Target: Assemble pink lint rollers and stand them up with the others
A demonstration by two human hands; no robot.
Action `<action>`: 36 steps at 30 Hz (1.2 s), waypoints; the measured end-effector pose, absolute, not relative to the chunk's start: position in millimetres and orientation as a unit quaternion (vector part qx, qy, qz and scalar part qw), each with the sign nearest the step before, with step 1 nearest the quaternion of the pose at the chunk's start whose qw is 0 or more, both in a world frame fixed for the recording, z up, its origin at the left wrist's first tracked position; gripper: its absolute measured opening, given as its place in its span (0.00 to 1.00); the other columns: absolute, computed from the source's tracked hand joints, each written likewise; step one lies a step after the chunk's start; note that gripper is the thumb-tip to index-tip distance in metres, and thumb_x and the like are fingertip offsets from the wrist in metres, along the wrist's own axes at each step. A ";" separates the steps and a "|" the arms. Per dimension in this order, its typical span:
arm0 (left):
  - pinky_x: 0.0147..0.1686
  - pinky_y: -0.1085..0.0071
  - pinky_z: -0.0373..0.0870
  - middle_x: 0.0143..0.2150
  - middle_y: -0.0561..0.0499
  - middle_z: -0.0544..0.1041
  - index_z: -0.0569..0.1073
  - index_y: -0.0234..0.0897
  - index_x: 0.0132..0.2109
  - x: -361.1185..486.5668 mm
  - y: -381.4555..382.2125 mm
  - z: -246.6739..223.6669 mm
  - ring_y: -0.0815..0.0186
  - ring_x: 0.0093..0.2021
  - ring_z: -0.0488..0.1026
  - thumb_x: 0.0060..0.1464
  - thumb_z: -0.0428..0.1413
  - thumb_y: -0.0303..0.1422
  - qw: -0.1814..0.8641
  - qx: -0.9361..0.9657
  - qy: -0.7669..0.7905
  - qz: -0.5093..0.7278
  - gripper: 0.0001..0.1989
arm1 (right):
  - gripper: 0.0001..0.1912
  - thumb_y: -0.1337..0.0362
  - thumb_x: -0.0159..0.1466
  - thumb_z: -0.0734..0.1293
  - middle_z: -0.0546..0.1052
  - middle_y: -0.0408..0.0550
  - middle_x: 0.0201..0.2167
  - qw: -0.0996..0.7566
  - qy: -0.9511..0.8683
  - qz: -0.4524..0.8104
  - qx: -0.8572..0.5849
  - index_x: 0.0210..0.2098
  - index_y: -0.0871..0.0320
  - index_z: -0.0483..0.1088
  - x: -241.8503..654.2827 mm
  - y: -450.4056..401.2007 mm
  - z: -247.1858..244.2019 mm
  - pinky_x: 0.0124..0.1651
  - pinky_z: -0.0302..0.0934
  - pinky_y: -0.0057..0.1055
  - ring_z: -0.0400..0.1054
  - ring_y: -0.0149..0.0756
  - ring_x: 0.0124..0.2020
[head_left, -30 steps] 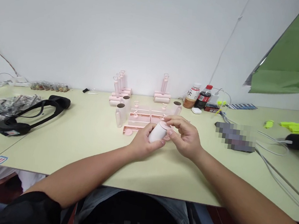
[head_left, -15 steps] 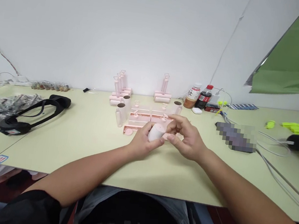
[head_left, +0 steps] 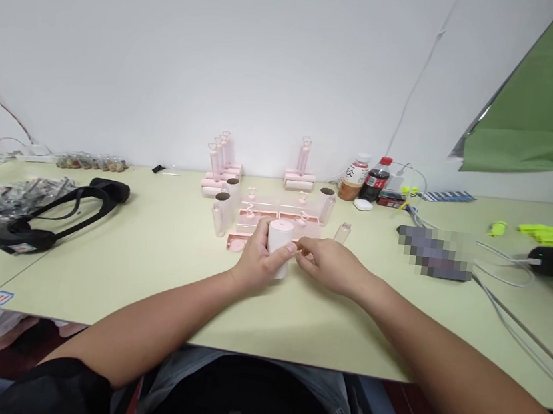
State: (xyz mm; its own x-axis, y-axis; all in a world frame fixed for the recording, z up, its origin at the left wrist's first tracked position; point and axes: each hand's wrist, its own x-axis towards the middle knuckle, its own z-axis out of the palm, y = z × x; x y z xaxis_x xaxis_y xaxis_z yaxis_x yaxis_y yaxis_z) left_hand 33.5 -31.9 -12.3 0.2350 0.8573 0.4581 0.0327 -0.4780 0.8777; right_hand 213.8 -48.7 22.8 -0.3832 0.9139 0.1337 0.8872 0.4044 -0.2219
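Note:
My left hand [head_left: 258, 260] is wrapped round a white lint roller refill [head_left: 279, 237], a thick roll with a pink cap on its upper end, held nearly upright above the table. Close to the roll's right side is my right hand [head_left: 333, 263], its fingers curled inward. Whatever the fingertips pinch, if anything, is hidden. Just beyond the hands lie shallow pink trays [head_left: 257, 213] with small pink handle parts [head_left: 250, 210]. A round pink cap [head_left: 236, 245] rests in the nearest tray, partly covered by my hands.
Refills with brown cores [head_left: 222, 198] stand beside clear pink tubes [head_left: 342, 232]. Assembled pink lint rollers [head_left: 303, 158] line the wall. Drink bottles [head_left: 353, 176], a phone-like blurred object [head_left: 432, 253] and cables [head_left: 500, 308] are on the right; a black headset [head_left: 68, 215] sits left.
The refill has turned from tilted to nearly upright in my left hand. My right hand has come down beside it and its fingers have curled in. A clear tube on the right is uncovered.

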 end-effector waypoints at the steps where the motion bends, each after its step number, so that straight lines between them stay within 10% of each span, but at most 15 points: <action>1: 0.40 0.67 0.67 0.39 0.50 0.72 0.64 0.39 0.48 33.3 -31.8 -10.9 0.64 0.38 0.70 0.52 0.58 0.44 0.377 0.688 0.325 0.528 0.20 | 0.11 0.61 0.65 0.58 0.79 0.51 0.33 0.111 -0.828 0.051 -0.547 0.36 0.58 0.70 213.6 -48.7 21.9 0.30 0.50 0.29 0.71 0.39 0.34; 24: 0.15 0.77 0.52 0.22 0.59 0.63 0.64 0.38 0.37 32.4 -35.8 -2.4 0.74 0.16 0.59 0.47 0.55 0.45 0.578 0.575 0.267 0.514 0.16 | 0.17 0.68 0.58 0.66 0.78 0.48 0.41 0.111 -0.857 0.221 -0.453 0.47 0.55 0.70 212.2 -55.4 21.2 0.38 0.59 0.28 0.71 0.39 0.38; 36: 0.12 0.75 0.53 0.20 0.56 0.68 0.61 0.39 0.37 35.9 -22.4 2.1 0.69 0.13 0.63 0.49 0.51 0.42 0.635 0.444 0.241 0.585 0.13 | 0.08 0.71 0.55 0.62 0.62 0.39 0.22 0.202 -0.858 0.202 -0.426 0.24 0.56 0.57 216.0 -48.8 21.9 0.27 0.49 0.27 0.55 0.29 0.24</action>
